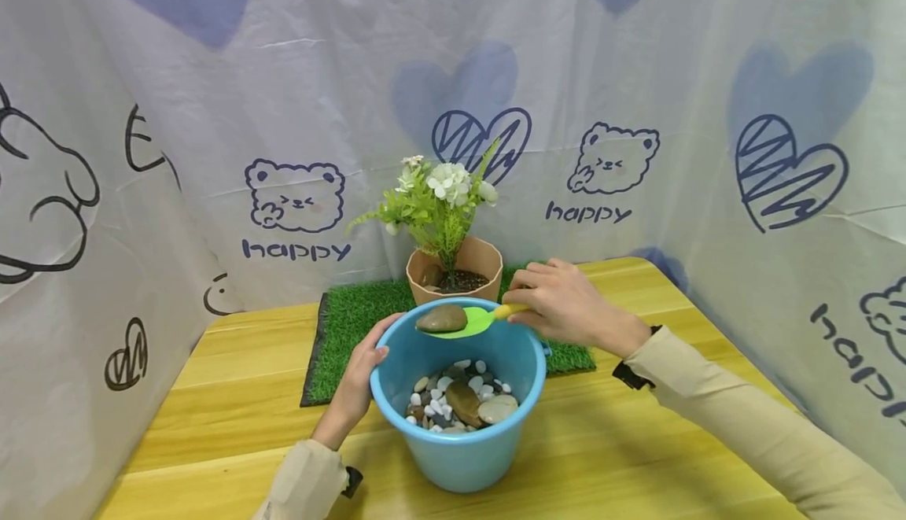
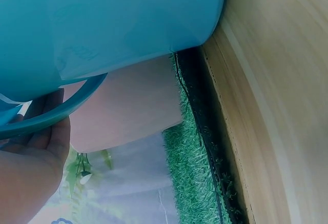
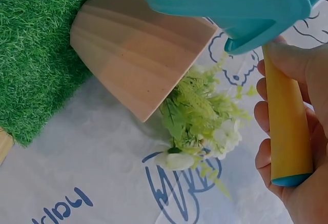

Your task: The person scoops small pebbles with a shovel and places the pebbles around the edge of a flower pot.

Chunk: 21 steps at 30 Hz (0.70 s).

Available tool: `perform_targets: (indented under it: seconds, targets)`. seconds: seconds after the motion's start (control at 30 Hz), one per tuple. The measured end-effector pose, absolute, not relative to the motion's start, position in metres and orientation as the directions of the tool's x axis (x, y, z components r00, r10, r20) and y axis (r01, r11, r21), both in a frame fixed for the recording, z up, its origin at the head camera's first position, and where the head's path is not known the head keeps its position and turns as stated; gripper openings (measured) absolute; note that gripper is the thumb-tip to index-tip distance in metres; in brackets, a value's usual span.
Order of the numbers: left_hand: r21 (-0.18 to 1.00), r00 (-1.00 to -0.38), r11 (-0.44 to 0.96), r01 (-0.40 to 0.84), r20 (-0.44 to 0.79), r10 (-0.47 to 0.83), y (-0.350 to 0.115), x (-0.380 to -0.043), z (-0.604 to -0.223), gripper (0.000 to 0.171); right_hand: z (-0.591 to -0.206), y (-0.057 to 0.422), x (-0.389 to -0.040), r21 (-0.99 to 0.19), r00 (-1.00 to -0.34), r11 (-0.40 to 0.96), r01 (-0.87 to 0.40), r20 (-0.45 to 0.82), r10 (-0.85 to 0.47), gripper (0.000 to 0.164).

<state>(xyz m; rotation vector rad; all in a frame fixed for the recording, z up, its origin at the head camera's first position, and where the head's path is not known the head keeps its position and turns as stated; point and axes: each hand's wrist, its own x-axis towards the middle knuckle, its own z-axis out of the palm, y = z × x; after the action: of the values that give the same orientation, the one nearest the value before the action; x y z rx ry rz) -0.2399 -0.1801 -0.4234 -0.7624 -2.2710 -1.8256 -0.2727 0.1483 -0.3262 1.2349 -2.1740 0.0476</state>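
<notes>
A light blue bucket [image 1: 463, 461] stands on the table, with several small white and dark pebbles [image 1: 439, 403] and a few larger stones [image 1: 498, 408] at its bottom. My left hand [image 1: 357, 370] holds the bucket's rim at its left side. In the left wrist view, the bucket's handle [image 2: 77, 98] crosses in front of the fingers. My right hand [image 1: 566, 304] grips the yellow handle [image 3: 287, 124] of a small toy shovel. The shovel's green blade [image 1: 476, 325] is held over the bucket's opening and carries a smooth brown stone [image 1: 440, 319].
Behind the bucket, a pinkish plant pot [image 1: 423, 293] with white flowers [image 1: 449, 182] and green leaves stands on an artificial grass mat [image 1: 354, 319]. Brown stones lie in the pot. Around the wooden table [image 1: 233, 394] hangs a printed white curtain [image 1: 318, 95].
</notes>
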Motion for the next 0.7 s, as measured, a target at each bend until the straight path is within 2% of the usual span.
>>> perform_targets:
  seconds: [0.43,0.7]
  targets:
    - [0.876,-0.864,0.151,0.459,0.401,0.304,-0.18,-0.239,-0.424,0.056,-0.321,0.152,-0.275,0.279,-0.335,0.559,-0.781,0.567,-0.752,0.023]
    - [0.885,-0.868,0.131,0.447,0.393,0.304,-0.18,-0.239,-0.422,0.056,-0.314,0.155,-0.281,0.262,-0.362,0.587,-0.766,0.579,-0.731,0.023]
